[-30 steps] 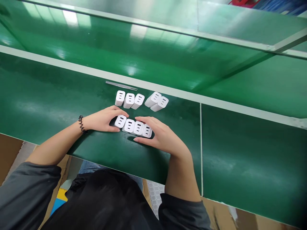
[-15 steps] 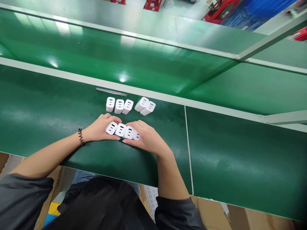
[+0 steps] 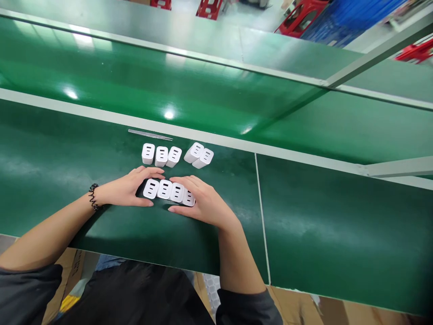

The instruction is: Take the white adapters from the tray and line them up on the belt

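Several white charger blocks (image 3: 164,189) with port slots facing up stand side by side in a short row on the green table. My left hand (image 3: 130,187) is open at the row's left end, thumb and fingers spread apart with a gap to the nearest block. Around the right end curves my right hand (image 3: 206,198), its thumb held off the blocks in front and its fingers along their back side. It partly covers the rightmost block (image 3: 189,197); whether the palm touches it I cannot tell.
Behind the row stand three more white chargers (image 3: 161,156) and a leaning pair (image 3: 199,155). Metal tweezers (image 3: 150,134) lie near the pale rail (image 3: 223,139) at the table's back. A seam (image 3: 262,216) crosses the table on the right. Red stools (image 3: 209,8) show beyond.
Both hands have loosened from the row of chargers. My left hand has drawn away leftward, and the blocks now stand more upright and evenly lined up. The view has shifted slightly.
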### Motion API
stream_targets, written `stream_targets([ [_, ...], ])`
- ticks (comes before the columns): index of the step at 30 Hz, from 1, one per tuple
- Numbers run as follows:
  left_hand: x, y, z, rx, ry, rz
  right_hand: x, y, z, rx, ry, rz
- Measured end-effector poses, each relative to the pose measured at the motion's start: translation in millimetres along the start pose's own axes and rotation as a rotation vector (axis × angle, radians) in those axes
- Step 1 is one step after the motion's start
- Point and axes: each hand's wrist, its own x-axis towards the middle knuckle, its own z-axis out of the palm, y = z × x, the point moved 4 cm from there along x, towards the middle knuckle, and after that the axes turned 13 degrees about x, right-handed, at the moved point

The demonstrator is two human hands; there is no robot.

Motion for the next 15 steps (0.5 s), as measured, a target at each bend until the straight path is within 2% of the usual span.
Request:
stream_targets([
  [3,2,-1,4,0.049,0.006,-0.016,0,0,1,0.002,-0.015,0.006],
  [9,6,4,11,0.074,0.119,-0.053,3,-4,2,-0.035,0.029,-0.01],
  [15,2,10,7,0.043,0.31,0.021,1,-8,-2,0.026,0.14,-0.132],
])
